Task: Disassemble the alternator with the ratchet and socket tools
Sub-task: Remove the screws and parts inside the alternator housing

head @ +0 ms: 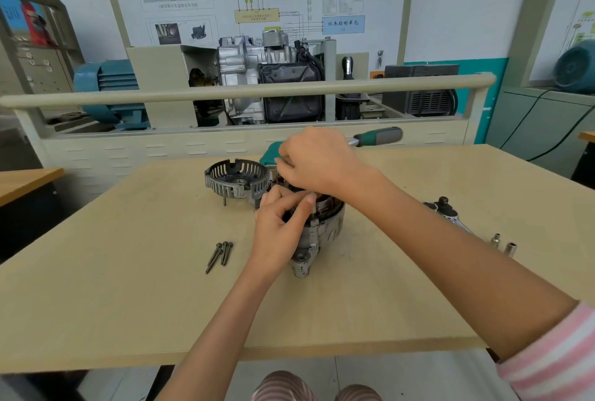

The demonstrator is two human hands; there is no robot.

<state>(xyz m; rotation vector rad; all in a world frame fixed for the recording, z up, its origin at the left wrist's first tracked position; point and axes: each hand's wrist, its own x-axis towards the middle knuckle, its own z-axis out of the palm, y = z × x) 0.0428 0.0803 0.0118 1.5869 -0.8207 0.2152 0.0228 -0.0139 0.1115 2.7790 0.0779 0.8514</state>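
The alternator body [323, 226] stands in the middle of the wooden table [128, 271], its windings facing up. My left hand [278, 230] grips its near rim, thumb on top. My right hand [317, 160] curls over the far rim and holds it. The removed slotted end cover [236, 180] lies just left of it, open side up. Three long bolts [220, 254] lie together to the front left. A chrome ratchet [446, 210] lies at the right, partly behind my right forearm. Two small sockets [504, 244] stand near it.
A green-and-grey tool handle [378, 136] sticks out behind my right hand, beside a teal box [269, 155]. A beige rail [244, 89] and training rig with an engine block stand beyond the table's far edge.
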